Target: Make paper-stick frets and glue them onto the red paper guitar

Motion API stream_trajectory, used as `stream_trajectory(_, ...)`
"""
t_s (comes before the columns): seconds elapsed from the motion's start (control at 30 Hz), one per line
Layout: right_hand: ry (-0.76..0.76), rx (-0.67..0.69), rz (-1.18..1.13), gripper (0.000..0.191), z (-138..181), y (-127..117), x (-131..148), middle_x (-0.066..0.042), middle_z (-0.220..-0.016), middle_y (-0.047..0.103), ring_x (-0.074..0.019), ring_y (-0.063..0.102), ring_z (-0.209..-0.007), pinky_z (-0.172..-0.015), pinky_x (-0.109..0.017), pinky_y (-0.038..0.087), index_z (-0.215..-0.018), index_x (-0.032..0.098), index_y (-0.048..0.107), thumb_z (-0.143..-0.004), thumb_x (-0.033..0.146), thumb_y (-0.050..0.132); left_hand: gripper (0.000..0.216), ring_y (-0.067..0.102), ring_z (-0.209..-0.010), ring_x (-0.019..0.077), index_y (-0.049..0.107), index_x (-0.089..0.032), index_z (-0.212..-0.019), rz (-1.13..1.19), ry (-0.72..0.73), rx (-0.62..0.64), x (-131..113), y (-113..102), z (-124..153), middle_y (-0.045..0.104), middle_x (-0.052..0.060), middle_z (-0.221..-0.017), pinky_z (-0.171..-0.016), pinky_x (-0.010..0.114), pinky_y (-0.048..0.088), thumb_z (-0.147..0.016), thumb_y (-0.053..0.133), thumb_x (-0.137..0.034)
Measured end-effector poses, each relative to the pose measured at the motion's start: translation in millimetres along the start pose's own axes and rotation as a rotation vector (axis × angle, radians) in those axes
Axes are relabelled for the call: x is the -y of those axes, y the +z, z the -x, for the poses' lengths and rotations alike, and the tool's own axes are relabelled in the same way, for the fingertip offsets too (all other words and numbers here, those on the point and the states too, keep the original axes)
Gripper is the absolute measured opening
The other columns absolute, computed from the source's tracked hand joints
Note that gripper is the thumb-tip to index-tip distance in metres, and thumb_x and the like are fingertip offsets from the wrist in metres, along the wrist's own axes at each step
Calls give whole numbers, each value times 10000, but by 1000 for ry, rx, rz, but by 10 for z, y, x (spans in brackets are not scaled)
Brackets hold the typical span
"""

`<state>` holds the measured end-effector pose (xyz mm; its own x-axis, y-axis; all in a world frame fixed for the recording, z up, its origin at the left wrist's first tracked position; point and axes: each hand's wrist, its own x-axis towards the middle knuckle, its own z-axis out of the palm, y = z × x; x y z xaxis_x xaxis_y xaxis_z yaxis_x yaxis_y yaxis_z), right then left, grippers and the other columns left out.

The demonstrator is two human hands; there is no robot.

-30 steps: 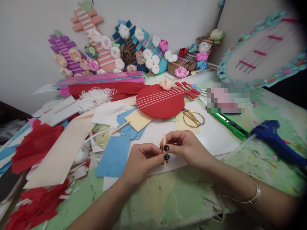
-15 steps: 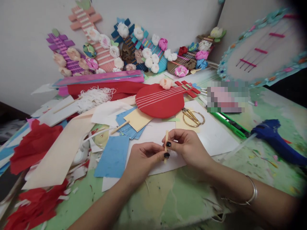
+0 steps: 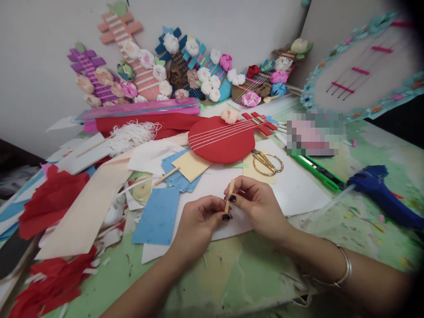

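Green table (image 3: 232, 274): scissors (image 3: 266, 162), red guitar (image 3: 221, 141) lie beyond the stick (image 3: 231, 187), perhaps paper.

I count, lower centre: my 2 hands, left hand (image 3: 198, 222) and right hand (image 3: 261, 206) | 1 cream stick (image 3: 229, 193) | centre: 1 red paper guitar (image 3: 221, 140) | 1 gold scissors (image 3: 266, 163) | right: 1 green cutter (image 3: 318, 172) | 1 blue glue gun (image 3: 377, 191)

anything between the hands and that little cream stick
Nothing visible. The left hand and the right hand both pinch the cream stick directly with their fingertips, holding it nearly upright above the white sheet. The gold scissors lie farther back, clear of both hands.
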<state>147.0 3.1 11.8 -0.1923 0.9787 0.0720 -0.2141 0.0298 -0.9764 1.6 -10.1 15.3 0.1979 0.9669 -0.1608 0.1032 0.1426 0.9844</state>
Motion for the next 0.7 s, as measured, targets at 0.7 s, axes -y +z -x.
stream_trajectory(0.7, -54, -73, 18, 94, -35, 2, -49, 20, -719, 500, -97, 481, -651, -613, -235, 400, -691, 168, 492, -742, 150, 569, 199, 582, -595, 93, 653, -153, -710, -37, 86, -46, 54, 60, -1, 653, -5, -634, -583, 172, 462, -698, 514, -12)
